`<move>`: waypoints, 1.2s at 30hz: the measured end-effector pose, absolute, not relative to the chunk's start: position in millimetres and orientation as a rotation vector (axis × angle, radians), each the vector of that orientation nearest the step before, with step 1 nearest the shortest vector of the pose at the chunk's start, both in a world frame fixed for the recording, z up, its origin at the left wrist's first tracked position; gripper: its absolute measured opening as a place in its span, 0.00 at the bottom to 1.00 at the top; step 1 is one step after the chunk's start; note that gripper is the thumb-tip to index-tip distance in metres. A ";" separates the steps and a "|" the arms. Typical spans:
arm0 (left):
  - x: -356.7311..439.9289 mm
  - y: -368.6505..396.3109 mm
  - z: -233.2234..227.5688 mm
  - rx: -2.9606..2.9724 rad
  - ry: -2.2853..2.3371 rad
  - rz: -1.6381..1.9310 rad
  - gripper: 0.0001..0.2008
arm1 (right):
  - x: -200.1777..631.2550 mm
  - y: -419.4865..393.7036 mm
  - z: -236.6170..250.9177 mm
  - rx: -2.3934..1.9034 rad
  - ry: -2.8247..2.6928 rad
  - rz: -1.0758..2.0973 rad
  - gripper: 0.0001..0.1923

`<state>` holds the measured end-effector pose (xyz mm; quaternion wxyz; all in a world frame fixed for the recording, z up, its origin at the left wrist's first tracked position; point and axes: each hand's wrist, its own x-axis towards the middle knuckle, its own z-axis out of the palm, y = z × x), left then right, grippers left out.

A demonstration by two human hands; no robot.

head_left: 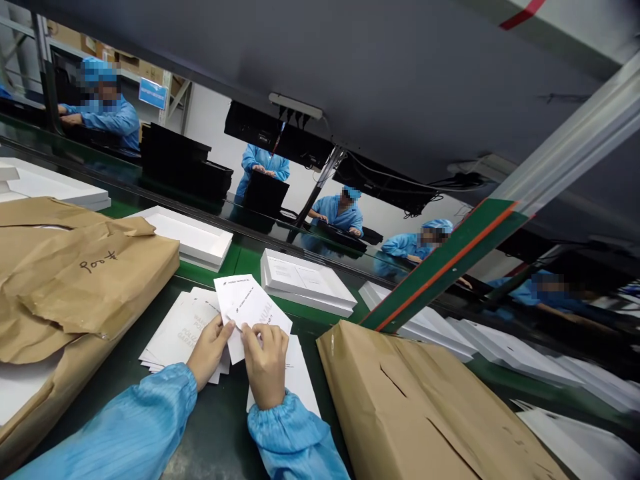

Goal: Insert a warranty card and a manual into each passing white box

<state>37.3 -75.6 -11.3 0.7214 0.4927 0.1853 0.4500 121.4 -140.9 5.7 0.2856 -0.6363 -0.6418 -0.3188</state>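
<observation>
Gripping one white leaflet (250,309) between both hands above the dark bench (220,427). Left hand (210,352): fingers curled, pinching the leaflet's lower left edge. Right hand (267,363): fingers pressed together, clamping the lower right edge. Fanned leaflet stack (175,330) directly beneath the left hand. Brown paper packages at left (75,280) and right (410,400). White flat boxes (305,280) beyond, on the green conveyor (240,257).
</observation>
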 end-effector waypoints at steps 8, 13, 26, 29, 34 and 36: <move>29.7 -50.5 -15.2 1.134 0.671 1.225 0.20 | 121.4 -150.9 19.2 -1.852 -1.670 -0.498 0.05; 25.5 -32.3 -20.2 1.017 0.691 1.298 0.22 | 156.1 -156.1 23.4 -1.806 -1.152 0.168 0.07; 28.2 -36.4 -18.1 0.936 0.596 1.255 0.22 | 147.0 -141.8 -3.8 -1.387 -0.841 0.976 0.13; 27.5 -39.2 -14.9 0.964 0.571 1.216 0.22 | 146.8 -142.1 -2.2 -1.323 -0.764 0.943 0.14; 19.5 -29.0 -16.3 1.068 0.755 1.280 0.19 | 154.4 -130.8 17.6 -1.234 -0.670 0.903 0.13; 14.7 -20.7 -18.6 1.073 0.889 1.367 0.18 | 162.3 -115.5 33.7 -1.212 -0.651 0.886 0.12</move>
